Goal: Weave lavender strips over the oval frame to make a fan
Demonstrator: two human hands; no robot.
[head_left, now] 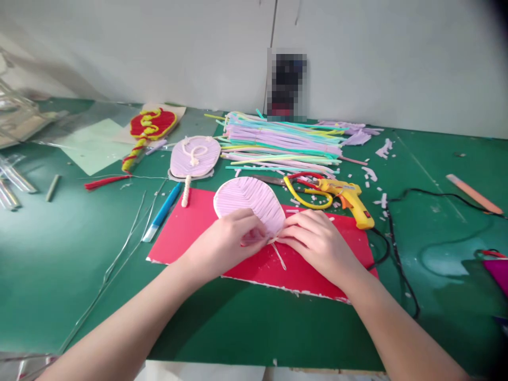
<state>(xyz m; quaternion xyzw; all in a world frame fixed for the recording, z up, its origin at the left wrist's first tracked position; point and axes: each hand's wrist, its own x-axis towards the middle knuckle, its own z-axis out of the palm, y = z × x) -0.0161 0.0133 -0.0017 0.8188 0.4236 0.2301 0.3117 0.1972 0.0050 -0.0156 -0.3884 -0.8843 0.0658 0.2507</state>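
Observation:
A small lilac fan (248, 198) with a pale rim and slanting ribbed strips is between my two hands, over a red board (190, 222). My left hand (238, 233) is closed on its lower edge, fingertips pinched near the base. On the other side, my right hand (313, 235) pinches the base by the rim. A short looped wire stem (281, 258) sticks out below the fingers toward me. What exactly lies between the fingertips is hidden. Close by my right hand is a yellow glue gun (349, 198), beside scissors (309, 196) with red and yellow handles.
Behind lies a bundle of pastel strips (281, 137), with scraps scattered to its right. A finished-looking lilac fan (194, 156) and a red-and-yellow fan (153, 124) are at back left. A blue pen-like tool (162, 211), loose wires (119, 259) and a black cord (397, 270) lie around the board.

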